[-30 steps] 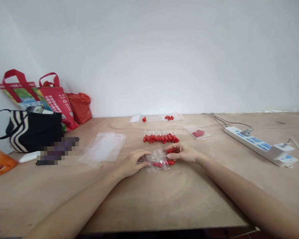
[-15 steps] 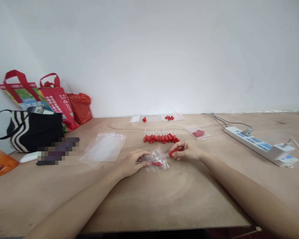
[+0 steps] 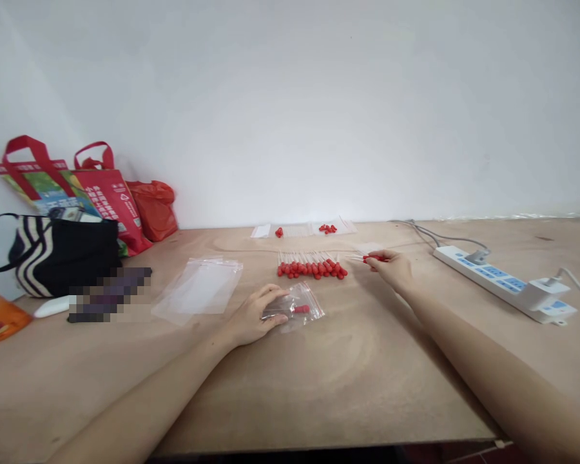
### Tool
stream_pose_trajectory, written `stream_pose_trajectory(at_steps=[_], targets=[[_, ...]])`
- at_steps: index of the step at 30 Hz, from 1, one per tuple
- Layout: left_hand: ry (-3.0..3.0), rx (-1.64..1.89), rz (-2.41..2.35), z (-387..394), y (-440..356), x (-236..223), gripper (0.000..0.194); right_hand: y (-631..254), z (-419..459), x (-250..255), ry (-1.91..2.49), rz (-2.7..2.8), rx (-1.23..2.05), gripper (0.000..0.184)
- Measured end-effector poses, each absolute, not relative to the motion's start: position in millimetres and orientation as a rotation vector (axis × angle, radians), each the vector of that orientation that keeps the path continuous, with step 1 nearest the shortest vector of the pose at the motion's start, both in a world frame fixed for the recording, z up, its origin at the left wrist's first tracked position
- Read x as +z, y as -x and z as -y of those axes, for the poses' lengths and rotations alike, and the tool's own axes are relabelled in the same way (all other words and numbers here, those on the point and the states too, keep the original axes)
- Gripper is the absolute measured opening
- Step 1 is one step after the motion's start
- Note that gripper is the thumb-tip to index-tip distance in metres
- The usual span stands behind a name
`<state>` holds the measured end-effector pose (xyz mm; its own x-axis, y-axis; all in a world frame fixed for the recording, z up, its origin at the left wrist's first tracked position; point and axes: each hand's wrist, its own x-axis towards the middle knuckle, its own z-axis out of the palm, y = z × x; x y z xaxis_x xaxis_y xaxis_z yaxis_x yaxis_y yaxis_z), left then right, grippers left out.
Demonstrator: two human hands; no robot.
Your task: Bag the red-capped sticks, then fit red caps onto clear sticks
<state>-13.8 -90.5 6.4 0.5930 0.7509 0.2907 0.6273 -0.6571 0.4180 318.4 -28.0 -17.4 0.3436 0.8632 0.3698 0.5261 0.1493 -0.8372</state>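
My left hand [image 3: 261, 314] pinches the closed end of a clear zip bag [image 3: 314, 308] between thumb and fingers. One red-headed piece [image 3: 301, 310] shows inside that bag, which lies near the middle of the table. Off to the right, my right hand [image 3: 390, 267] grips a few thin white sticks with red heads [image 3: 368, 259], their pale ends pointing left. Beneath or behind that hand is another zip bag [image 3: 366, 247], mostly hidden. Between the hands and a little beyond them, a row of red-headed sticks [image 3: 312, 268] lies side by side, heads toward me.
Flat empty zip bags [image 3: 207, 283] lie left of my left hand. At the back are bags with small red pieces [image 3: 327, 229]. A power strip [image 3: 502, 280] with cables stands right. Shopping bags [image 3: 111, 200] and a black bag [image 3: 72, 254] crowd the left.
My right hand has moved right and away from me, from the mouth of the held bag to the other zip bag, carrying red-headed sticks. My left hand stays nearly in place.
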Motion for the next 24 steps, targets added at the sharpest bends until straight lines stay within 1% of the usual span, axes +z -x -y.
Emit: stream_pose_trajectory(at_steps=[4, 8, 12, 17, 21, 24], targets=[[-2.55, 0.622, -1.08, 89.6, 13.8, 4.8, 0.032, -298.2, 26.5, -24.5, 1.541, 1.429, 0.234, 0.021], [-2.542, 0.606, -1.076, 88.5, 14.3, 3.0, 0.03, -278.8, 27.9, -26.8, 1.53, 1.568, 0.176, 0.021], [-2.543, 0.602, -1.074, 88.0, 14.3, 2.4, 0.029, -266.7, 30.7, -25.0, 1.553, 1.613, 0.176, 0.024], [-2.533, 0.57, -1.11, 88.4, 13.1, 4.4, 0.029, -270.0, 31.5, -24.2, 1.642, 1.571, 0.232, 0.031], [-2.539, 0.586, -1.091, 88.8, 13.4, 4.3, 0.029, -275.0, 30.7, -25.5, 1.644, 1.591, 0.237, 0.028], [-2.537, 0.6, -1.085, 88.7, 14.3, 3.3, 0.03, -277.3, 29.7, -26.8, 1.646, 1.597, 0.255, 0.031]])
